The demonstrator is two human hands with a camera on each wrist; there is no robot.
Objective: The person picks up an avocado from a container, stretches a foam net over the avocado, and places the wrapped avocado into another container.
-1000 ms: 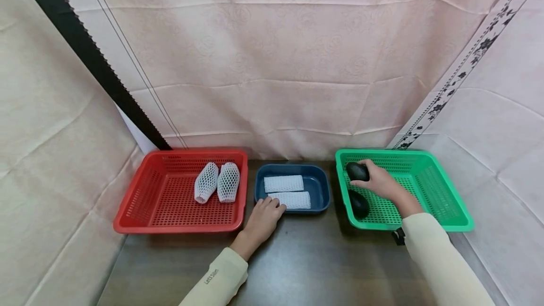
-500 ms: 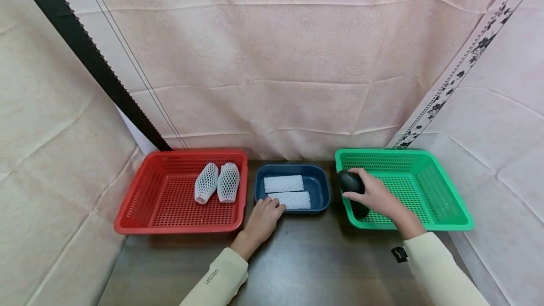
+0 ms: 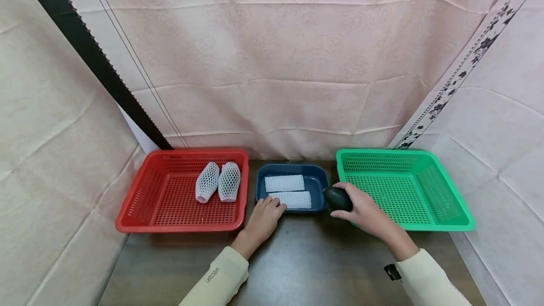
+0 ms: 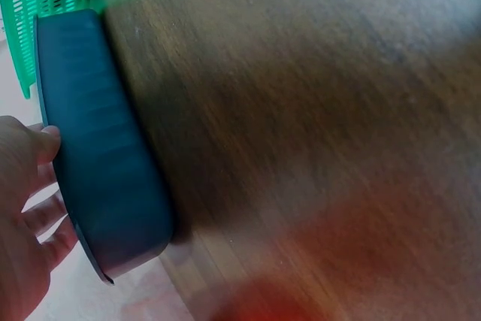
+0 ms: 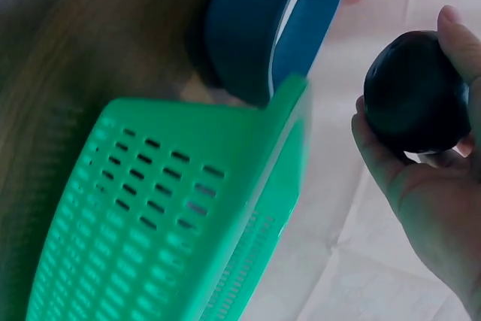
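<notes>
In the head view my right hand (image 3: 363, 209) grips a dark, smooth avocado (image 3: 337, 199) between thumb and fingers. It holds it over the gap between the green basket (image 3: 461, 202) and the blue tray (image 3: 321, 181). The right wrist view shows the same avocado (image 5: 413, 92) with fingers around it. My left hand (image 3: 264, 218) rests at the tray's near rim, fingers reaching over it; in the left wrist view the thumb of this hand (image 4: 22, 186) touches the rim. Two white foam net sleeves lie flat in the tray, a far one (image 3: 284, 183) and a near one (image 3: 295, 199).
A red basket (image 3: 140, 192) on the left contains two netted fruits (image 3: 207, 182), side by side along its right wall. All the containers stand on a dark wooden table (image 3: 297, 263), in front of a pale cloth backdrop (image 3: 272, 60).
My right hand has carried the avocado left and nearer, out of the green basket toward the blue tray. The second avocado there is now hidden behind this hand. My left hand has stayed put.
</notes>
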